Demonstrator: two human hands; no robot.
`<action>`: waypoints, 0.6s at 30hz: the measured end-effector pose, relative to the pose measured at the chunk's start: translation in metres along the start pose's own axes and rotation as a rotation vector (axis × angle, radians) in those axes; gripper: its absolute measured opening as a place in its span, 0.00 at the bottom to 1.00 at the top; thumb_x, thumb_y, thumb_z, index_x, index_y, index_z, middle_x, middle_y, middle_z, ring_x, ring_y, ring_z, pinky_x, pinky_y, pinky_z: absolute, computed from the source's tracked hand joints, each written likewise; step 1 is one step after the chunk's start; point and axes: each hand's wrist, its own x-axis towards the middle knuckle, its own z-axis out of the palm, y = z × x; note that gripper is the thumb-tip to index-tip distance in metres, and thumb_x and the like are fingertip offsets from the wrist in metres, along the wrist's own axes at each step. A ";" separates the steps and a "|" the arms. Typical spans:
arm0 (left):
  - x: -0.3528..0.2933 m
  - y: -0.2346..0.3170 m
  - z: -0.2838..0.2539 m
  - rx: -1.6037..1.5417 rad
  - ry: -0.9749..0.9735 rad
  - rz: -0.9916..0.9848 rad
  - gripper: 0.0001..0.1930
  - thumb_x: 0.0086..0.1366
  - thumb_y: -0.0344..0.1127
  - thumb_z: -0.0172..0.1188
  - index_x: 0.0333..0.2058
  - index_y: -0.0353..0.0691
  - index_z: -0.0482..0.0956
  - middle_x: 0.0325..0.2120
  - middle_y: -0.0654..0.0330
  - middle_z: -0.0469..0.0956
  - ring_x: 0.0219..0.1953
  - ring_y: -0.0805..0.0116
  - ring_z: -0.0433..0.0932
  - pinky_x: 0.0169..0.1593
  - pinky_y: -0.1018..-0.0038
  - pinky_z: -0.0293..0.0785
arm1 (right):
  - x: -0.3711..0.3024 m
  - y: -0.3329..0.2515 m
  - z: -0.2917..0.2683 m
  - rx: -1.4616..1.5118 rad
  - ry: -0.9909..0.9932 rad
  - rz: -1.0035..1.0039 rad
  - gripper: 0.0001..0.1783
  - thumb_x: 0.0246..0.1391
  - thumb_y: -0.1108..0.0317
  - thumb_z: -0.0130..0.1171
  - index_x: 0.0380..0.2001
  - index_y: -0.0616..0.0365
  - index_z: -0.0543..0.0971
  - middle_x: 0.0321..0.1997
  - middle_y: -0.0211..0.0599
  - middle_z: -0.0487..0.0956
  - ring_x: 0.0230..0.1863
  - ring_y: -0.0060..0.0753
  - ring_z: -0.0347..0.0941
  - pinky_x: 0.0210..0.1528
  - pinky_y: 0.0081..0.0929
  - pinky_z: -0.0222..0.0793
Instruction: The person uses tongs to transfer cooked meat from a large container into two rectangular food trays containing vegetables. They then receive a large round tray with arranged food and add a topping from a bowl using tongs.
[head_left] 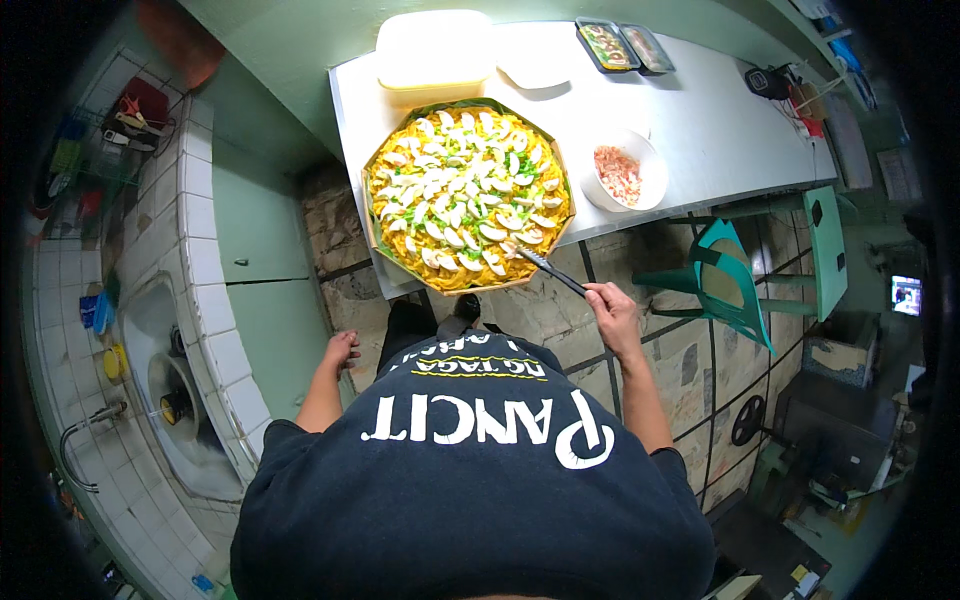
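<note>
In my right hand (614,318) is a pair of black tongs (556,270), gripped near the handle end. The tips reach the near right edge of a large octagonal tray (371,238), where they touch the food. Yellow-orange noodles (520,270) fill the tray, topped with many white egg wedges (465,195) and chopped green bits. My left hand (343,348) hangs low by my left side, fingers curled in, with nothing seen in it. Right of the tray stands a white bowl (652,190) holding small pink pieces (617,175) that look like shrimp.
The white table (720,125) also bears a large white tub (434,50), a white lid or plate (535,75) and two black food containers (606,47). A green plastic chair (728,270) stands by its near edge. To my left is a tiled counter (215,305) with a sink (152,310).
</note>
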 end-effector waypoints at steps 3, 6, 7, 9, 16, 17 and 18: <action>0.003 0.012 0.000 0.019 0.000 0.024 0.19 0.68 0.49 0.46 0.56 0.55 0.69 0.45 0.66 0.75 0.35 0.69 0.75 0.36 0.65 0.68 | -0.004 -0.004 0.006 -0.123 -0.008 0.010 0.10 0.56 0.64 0.55 0.36 0.57 0.80 0.29 0.39 0.76 0.29 0.40 0.74 0.32 0.30 0.67; 0.006 0.023 0.000 0.011 -0.006 0.064 0.20 0.68 0.50 0.47 0.56 0.55 0.69 0.45 0.65 0.75 0.36 0.68 0.75 0.36 0.64 0.68 | -0.007 -0.005 0.010 -0.186 -0.012 -0.005 0.11 0.57 0.62 0.54 0.35 0.57 0.80 0.31 0.40 0.77 0.33 0.45 0.75 0.34 0.35 0.68; 0.006 0.024 0.000 0.007 -0.020 0.089 0.20 0.68 0.50 0.47 0.56 0.55 0.69 0.45 0.65 0.75 0.36 0.68 0.75 0.36 0.64 0.68 | -0.008 -0.003 0.009 -0.192 -0.004 -0.016 0.11 0.57 0.63 0.54 0.35 0.57 0.80 0.31 0.40 0.77 0.33 0.44 0.75 0.34 0.34 0.69; 0.008 0.025 0.000 -0.009 -0.031 0.105 0.21 0.67 0.51 0.48 0.56 0.54 0.69 0.45 0.64 0.75 0.37 0.66 0.75 0.37 0.64 0.68 | -0.005 0.002 0.004 -0.116 0.023 -0.020 0.10 0.57 0.65 0.55 0.35 0.59 0.80 0.31 0.41 0.78 0.33 0.40 0.76 0.35 0.31 0.69; 0.026 0.006 -0.005 0.012 -0.078 0.118 0.22 0.67 0.52 0.48 0.57 0.54 0.67 0.44 0.63 0.74 0.37 0.63 0.75 0.38 0.62 0.68 | 0.076 0.045 -0.090 -0.451 0.430 0.003 0.13 0.59 0.59 0.50 0.34 0.54 0.80 0.31 0.42 0.76 0.34 0.52 0.73 0.34 0.44 0.67; 0.028 0.002 -0.005 0.017 -0.076 0.117 0.22 0.68 0.51 0.48 0.57 0.54 0.67 0.44 0.63 0.74 0.37 0.63 0.75 0.38 0.62 0.68 | 0.090 0.047 -0.100 -0.591 0.390 0.009 0.12 0.59 0.60 0.49 0.34 0.52 0.80 0.34 0.41 0.76 0.36 0.53 0.73 0.36 0.45 0.68; 0.028 -0.002 -0.007 0.019 -0.068 0.113 0.22 0.68 0.51 0.47 0.57 0.54 0.67 0.44 0.63 0.74 0.37 0.63 0.75 0.38 0.62 0.68 | 0.102 0.049 -0.105 -0.637 0.382 -0.005 0.12 0.59 0.61 0.49 0.33 0.53 0.79 0.36 0.41 0.76 0.37 0.54 0.74 0.38 0.46 0.69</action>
